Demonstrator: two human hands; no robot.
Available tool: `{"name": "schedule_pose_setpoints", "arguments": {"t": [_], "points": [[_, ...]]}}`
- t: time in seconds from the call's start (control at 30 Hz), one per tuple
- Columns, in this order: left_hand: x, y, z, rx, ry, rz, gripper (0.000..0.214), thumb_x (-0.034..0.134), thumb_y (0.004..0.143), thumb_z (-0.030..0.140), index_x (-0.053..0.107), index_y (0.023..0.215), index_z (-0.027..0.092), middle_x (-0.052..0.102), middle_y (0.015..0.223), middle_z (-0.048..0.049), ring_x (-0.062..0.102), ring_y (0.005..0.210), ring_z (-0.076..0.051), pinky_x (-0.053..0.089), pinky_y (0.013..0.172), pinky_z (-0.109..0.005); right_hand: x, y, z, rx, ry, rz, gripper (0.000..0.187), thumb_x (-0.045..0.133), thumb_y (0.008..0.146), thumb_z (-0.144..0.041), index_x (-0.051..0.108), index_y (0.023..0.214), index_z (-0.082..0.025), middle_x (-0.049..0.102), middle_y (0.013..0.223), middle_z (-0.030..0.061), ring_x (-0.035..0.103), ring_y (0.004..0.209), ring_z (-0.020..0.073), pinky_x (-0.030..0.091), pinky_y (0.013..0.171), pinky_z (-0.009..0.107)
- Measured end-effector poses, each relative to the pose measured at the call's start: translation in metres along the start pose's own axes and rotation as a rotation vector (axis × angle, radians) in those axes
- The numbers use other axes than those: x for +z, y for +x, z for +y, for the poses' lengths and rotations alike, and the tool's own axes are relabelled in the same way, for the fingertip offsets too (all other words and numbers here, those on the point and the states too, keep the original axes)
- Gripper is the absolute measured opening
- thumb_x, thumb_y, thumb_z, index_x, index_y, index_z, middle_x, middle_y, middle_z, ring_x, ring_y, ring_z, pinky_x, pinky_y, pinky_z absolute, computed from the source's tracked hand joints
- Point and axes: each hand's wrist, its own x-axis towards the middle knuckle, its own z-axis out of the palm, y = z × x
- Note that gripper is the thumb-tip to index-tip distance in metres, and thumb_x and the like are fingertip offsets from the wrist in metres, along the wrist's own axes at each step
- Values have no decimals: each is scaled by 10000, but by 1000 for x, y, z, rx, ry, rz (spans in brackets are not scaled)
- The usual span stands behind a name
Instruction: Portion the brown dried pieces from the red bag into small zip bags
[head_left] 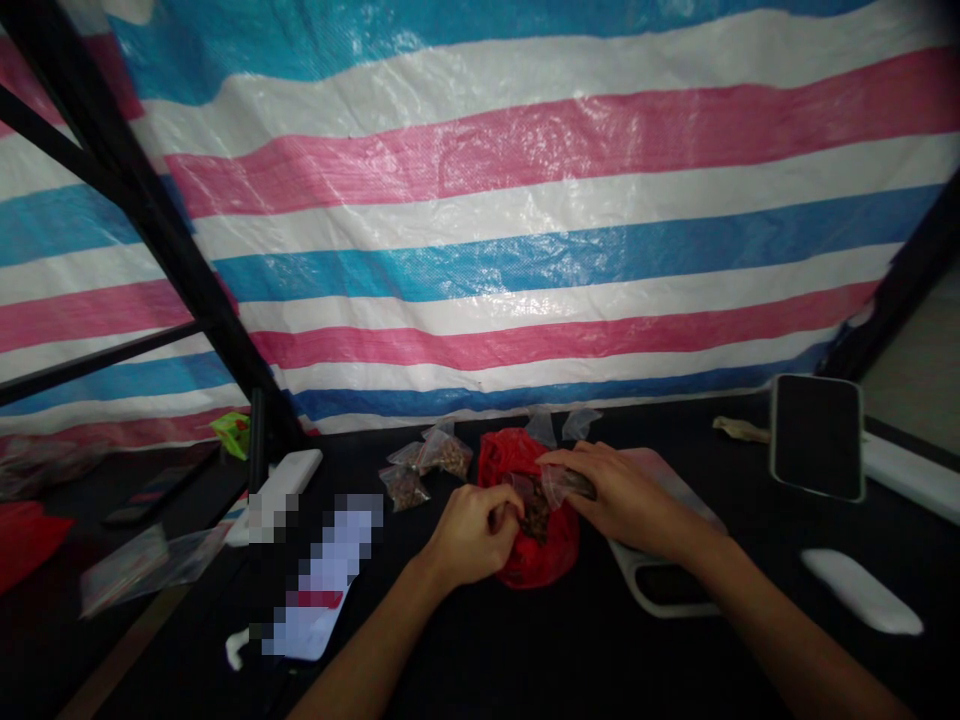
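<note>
A crumpled red plastic bag (544,570) lies open in front of me, with small brown pieces (536,520) inside. My left hand (476,530) is closed in a pinch at its left side, fingertips over the pieces; what they grip is hidden. From the right, my right hand (611,495) holds a small clear plastic bag (555,485) above the red one. Something dark and narrow (580,483) shows under its fingers, too dim to name. Behind the left hand lie small clear bags filled with brown pieces (405,488).
A flat weighing scale (667,590) sits partly beneath my right forearm. Two clear bags (581,423) rest at the back. On the left are a pixelated phone (322,590), a white box-like object (300,475) and flat clear bags (131,570). A dark-screened device (817,437) stands at right.
</note>
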Motion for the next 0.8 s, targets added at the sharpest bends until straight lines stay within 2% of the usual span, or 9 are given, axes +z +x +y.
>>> {"name": "schedule_pose_setpoints", "arguments": {"t": [0.2, 0.3, 0.43, 0.57, 0.8], "points": [[0, 0, -1, -4, 14, 1, 189, 508, 849, 106, 666, 802, 199, 517, 564, 53, 470, 495, -87, 300, 527, -213, -20, -11, 35, 115, 41, -16, 556, 572, 784, -106, 698, 1273, -338, 761, 1152, 22, 702, 1024, 257, 535, 899, 388], [1, 0, -1, -4, 16, -2, 190, 504, 853, 108, 666, 802, 194, 522, 567, 48, 475, 497, -88, 300, 525, -213, -32, -17, 54, 167, 72, -14, 594, 588, 754, -129, 690, 1306, -324, 732, 1251, 49, 677, 1127, 295, 527, 967, 448], [1, 0, 0, 6, 16, -7, 192, 501, 863, 118, 667, 805, 194, 539, 580, 44, 490, 507, -87, 307, 525, -206, -40, -20, 61, 119, 144, 18, 699, 594, 768, -152, 585, 1438, -352, 653, 1390, 67, 602, 1275, 326, 474, 1067, 525], [0, 0, 0, 6, 23, 0, 196, 500, 869, 123, 671, 809, 197, 540, 574, 50, 493, 502, -83, 305, 524, -205, -41, -17, 58, 93, 154, 123, 590, 558, 834, -172, 611, 1396, -346, 609, 1439, 58, 534, 1348, 319, 386, 1142, 569], [0, 1, -2, -2, 26, -5, 195, 503, 872, 126, 680, 826, 193, 563, 583, 46, 516, 506, -86, 318, 525, -204, -40, -14, 56, 97, 148, 136, 424, 553, 825, -166, 718, 1195, -292, 705, 1244, 63, 621, 1194, 308, 444, 1052, 531]]}}
